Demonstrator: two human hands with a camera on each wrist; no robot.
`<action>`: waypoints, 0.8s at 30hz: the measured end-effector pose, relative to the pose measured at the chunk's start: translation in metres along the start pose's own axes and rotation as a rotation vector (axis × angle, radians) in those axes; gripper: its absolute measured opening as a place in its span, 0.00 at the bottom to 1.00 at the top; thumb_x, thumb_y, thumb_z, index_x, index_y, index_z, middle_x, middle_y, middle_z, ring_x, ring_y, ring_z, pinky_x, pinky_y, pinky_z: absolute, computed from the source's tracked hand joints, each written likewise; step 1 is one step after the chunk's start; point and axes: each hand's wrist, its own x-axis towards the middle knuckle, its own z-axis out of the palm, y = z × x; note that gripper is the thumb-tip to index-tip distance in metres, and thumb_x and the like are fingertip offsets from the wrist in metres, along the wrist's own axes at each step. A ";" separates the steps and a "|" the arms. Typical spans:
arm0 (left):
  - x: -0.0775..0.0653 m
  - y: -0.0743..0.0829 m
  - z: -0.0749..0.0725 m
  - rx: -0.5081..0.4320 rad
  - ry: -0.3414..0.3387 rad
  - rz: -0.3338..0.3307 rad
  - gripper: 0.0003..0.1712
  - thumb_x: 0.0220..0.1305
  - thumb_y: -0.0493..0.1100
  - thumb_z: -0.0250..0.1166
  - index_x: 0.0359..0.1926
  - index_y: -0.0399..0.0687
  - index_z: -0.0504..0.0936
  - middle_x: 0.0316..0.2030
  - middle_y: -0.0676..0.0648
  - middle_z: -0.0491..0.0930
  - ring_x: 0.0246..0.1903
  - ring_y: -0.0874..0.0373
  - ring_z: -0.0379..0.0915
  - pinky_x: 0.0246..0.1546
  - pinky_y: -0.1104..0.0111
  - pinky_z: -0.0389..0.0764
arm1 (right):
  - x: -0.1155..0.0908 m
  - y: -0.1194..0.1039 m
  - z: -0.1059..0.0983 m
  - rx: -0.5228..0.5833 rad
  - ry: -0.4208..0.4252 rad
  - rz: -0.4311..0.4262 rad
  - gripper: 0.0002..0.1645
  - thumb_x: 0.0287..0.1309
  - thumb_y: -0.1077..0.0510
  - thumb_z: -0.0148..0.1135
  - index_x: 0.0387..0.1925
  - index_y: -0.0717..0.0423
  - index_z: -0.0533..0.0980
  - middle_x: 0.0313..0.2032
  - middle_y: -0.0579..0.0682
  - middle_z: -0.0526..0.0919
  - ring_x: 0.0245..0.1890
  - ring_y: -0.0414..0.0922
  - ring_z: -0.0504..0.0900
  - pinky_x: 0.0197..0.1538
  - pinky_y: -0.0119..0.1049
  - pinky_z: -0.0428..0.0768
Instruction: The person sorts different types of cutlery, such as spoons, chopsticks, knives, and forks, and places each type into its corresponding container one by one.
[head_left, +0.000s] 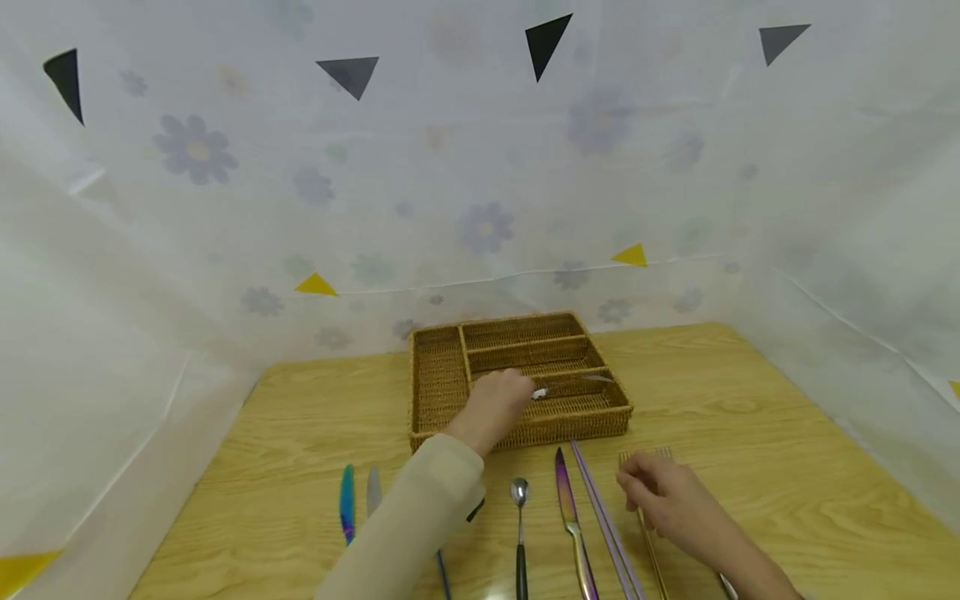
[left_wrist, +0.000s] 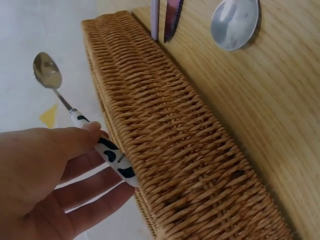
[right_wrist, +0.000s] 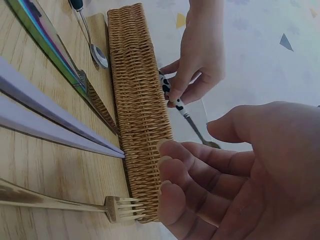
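Observation:
My left hand point(head_left: 495, 404) pinches a spoon by its white handle point(left_wrist: 107, 150) with black cow patches. The spoon's metal bowl point(left_wrist: 47, 70) points away from the thumb. This hand is over the front compartment of a brown wicker tray point(head_left: 525, 433), and in the left wrist view the handle's end is right at the front wall. My right hand point(head_left: 675, 500) hovers at the right with fingers loosely bent, holding nothing. Below it lies a gold fork point(right_wrist: 120, 207), partly hidden in the head view. A second set of fork tines point(head_left: 664, 452) shows beyond the hand.
Lilac chopsticks point(head_left: 600, 508), a rainbow-coloured knife point(head_left: 567, 500) and a black-handled spoon point(head_left: 520, 493) lie in front of the tray. Farther left are a blue knife point(head_left: 347, 504) and a silver blade point(head_left: 373, 490), partly behind the left sleeve point(head_left: 420, 508). Pale sheeting surrounds the table.

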 end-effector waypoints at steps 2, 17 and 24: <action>0.003 0.000 0.003 0.017 -0.020 -0.011 0.07 0.62 0.44 0.63 0.30 0.49 0.84 0.26 0.52 0.82 0.19 0.66 0.73 0.15 0.80 0.70 | 0.000 0.000 0.000 0.005 -0.011 -0.003 0.22 0.67 0.45 0.49 0.42 0.62 0.74 0.28 0.52 0.79 0.19 0.45 0.76 0.20 0.35 0.77; 0.012 -0.002 0.016 0.051 -0.138 -0.058 0.05 0.55 0.44 0.69 0.29 0.49 0.83 0.27 0.51 0.82 0.22 0.62 0.76 0.19 0.75 0.77 | 0.000 0.008 0.003 -0.031 -0.038 -0.039 0.20 0.67 0.47 0.49 0.39 0.60 0.75 0.25 0.50 0.78 0.15 0.39 0.73 0.18 0.34 0.75; 0.017 -0.009 0.021 -0.017 -0.196 -0.095 0.04 0.54 0.41 0.70 0.24 0.50 0.84 0.24 0.53 0.82 0.21 0.62 0.76 0.20 0.73 0.78 | -0.001 0.011 0.003 -0.021 -0.049 -0.008 0.20 0.67 0.46 0.49 0.39 0.59 0.75 0.25 0.50 0.78 0.16 0.42 0.74 0.18 0.35 0.75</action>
